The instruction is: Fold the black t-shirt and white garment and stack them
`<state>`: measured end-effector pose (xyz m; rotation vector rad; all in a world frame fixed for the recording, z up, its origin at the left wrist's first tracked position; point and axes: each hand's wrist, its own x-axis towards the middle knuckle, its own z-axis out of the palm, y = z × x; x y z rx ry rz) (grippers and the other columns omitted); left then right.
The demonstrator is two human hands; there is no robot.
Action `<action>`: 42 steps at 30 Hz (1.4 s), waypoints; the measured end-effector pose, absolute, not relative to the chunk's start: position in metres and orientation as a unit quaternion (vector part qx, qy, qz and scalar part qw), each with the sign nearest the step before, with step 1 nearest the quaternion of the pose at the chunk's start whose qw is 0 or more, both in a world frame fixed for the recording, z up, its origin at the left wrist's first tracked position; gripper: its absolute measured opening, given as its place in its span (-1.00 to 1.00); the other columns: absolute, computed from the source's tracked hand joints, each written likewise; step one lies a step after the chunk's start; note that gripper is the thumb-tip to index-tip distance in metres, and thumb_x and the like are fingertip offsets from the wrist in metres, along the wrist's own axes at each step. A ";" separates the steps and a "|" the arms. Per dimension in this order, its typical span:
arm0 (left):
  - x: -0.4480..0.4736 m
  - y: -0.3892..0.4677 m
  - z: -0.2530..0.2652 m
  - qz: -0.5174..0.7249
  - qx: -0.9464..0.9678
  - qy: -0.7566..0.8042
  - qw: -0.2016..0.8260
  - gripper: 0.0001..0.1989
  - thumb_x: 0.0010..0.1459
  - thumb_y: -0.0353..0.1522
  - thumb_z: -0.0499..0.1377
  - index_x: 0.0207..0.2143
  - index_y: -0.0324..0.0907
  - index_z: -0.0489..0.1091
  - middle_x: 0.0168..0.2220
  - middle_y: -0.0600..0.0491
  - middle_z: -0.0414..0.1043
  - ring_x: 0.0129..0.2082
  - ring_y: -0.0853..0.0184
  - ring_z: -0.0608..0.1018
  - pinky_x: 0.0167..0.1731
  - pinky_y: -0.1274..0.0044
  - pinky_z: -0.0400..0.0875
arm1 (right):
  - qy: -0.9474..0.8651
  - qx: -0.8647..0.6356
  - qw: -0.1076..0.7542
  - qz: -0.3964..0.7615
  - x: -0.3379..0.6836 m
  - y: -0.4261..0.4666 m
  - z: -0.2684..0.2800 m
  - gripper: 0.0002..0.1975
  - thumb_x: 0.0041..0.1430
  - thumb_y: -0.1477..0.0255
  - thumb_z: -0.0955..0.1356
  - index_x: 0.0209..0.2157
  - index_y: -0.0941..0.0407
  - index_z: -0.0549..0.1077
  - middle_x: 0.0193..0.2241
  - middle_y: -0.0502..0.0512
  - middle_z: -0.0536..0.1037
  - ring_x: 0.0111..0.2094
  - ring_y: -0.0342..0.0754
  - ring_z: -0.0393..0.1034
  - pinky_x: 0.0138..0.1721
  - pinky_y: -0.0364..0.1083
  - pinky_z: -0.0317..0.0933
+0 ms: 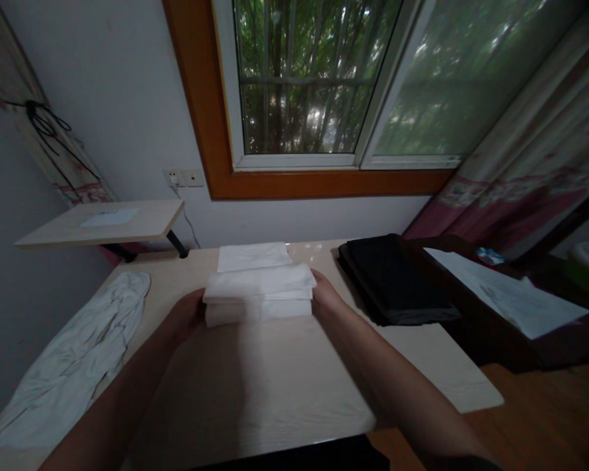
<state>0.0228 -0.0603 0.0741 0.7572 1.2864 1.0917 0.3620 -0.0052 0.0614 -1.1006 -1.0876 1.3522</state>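
A folded white cloth (260, 291) lies in layers on the middle of the wooden table (275, 379), its kind of garment not clear. At its left edge my left hand (190, 313) is closed on the fabric, fingers partly hidden in shadow. My right hand (325, 294) grips the opposite edge, with its fingertips behind the layers. Just beyond, a flat part of white cloth (252, 256) reaches toward the wall; whether it belongs to the same piece I cannot tell.
A crumpled white cloth (86, 356) lies along the table's left side, below a small raised shelf (103, 222). On the right sit a stack of folded black clothes (395, 275) and a dark surface with a paper sheet (505, 291). A window (319, 78) is ahead.
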 end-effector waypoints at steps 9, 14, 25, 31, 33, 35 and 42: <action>0.007 -0.078 0.040 0.384 0.445 0.590 0.553 -0.15 0.14 -0.16 0.32 0.37 -0.11 0.02 -0.03 -0.15 0.58 -0.14 0.14 0.67 -0.16 0.32 0.54 | -0.475 -0.474 0.424 0.608 0.387 -0.013 0.016 -0.19 0.03 0.25 0.52 0.26 0.00 0.16 -0.34 -0.06 0.52 -0.38 -0.06 0.46 -0.34 -0.10 0.31; 0.004 -0.085 0.027 0.332 0.579 0.600 0.441 -0.11 0.17 -0.19 0.25 0.42 -0.21 -0.08 -0.03 -0.17 0.58 -0.14 0.08 0.66 -0.16 0.27 0.54 | -0.546 -0.483 0.366 0.579 0.401 -0.029 0.013 -0.15 0.09 0.29 0.47 0.34 0.01 0.07 -0.36 -0.08 0.46 -0.48 -0.14 0.36 -0.49 -0.17 0.19; -0.022 -0.165 0.054 0.116 0.601 0.487 0.623 0.01 0.30 -0.11 0.15 0.46 0.12 -0.58 -0.25 0.08 0.58 -0.41 0.27 0.62 -0.48 0.50 0.47 | -0.569 -0.378 0.110 0.722 0.438 -0.097 0.052 0.25 0.01 0.41 0.55 0.45 -0.19 -0.35 -0.18 0.02 0.56 -0.36 -0.05 0.53 -0.45 -0.15 0.40; -0.033 -0.130 0.037 0.184 0.742 0.562 0.315 -0.30 0.26 -0.21 0.19 0.41 0.03 0.09 -0.28 0.10 0.45 -0.35 0.34 0.51 -0.31 0.48 0.47 | -0.705 -0.427 0.296 0.484 0.430 -0.070 0.041 -0.05 0.14 0.47 0.48 0.43 -0.11 -0.03 -0.30 -0.07 0.47 -0.38 -0.15 0.37 -0.29 -0.12 0.36; -0.031 -0.119 0.032 0.191 0.791 0.541 0.211 -0.42 0.25 -0.30 0.19 0.32 0.03 0.28 -0.11 0.00 0.47 -0.16 0.25 0.53 -0.09 0.34 0.50 | -0.751 -0.414 0.330 0.395 0.424 -0.062 0.040 -0.24 0.18 0.48 0.45 0.36 -0.07 0.19 -0.19 0.02 0.47 -0.26 -0.10 0.39 -0.18 -0.07 0.38; -0.028 -0.112 0.028 0.190 0.830 0.508 0.133 -0.49 0.26 -0.35 0.18 0.26 0.04 0.37 0.08 -0.08 0.43 0.07 0.13 0.47 0.10 0.19 0.42 | -0.785 -0.396 0.344 0.330 0.418 -0.057 0.040 -0.40 0.22 0.48 0.42 0.28 -0.06 0.34 -0.04 0.12 0.44 -0.08 -0.01 0.40 -0.02 0.02 0.38; -0.030 -0.110 0.027 0.189 0.885 0.408 0.124 -0.56 0.34 -0.36 0.11 0.23 0.08 0.39 0.31 -0.04 0.32 0.31 0.13 0.32 0.24 0.18 0.35 | -0.844 -0.312 0.348 0.262 0.411 -0.048 0.044 -0.79 0.34 0.40 0.38 -0.06 -0.02 0.62 0.04 0.21 0.50 0.11 0.09 0.36 0.15 0.11 0.26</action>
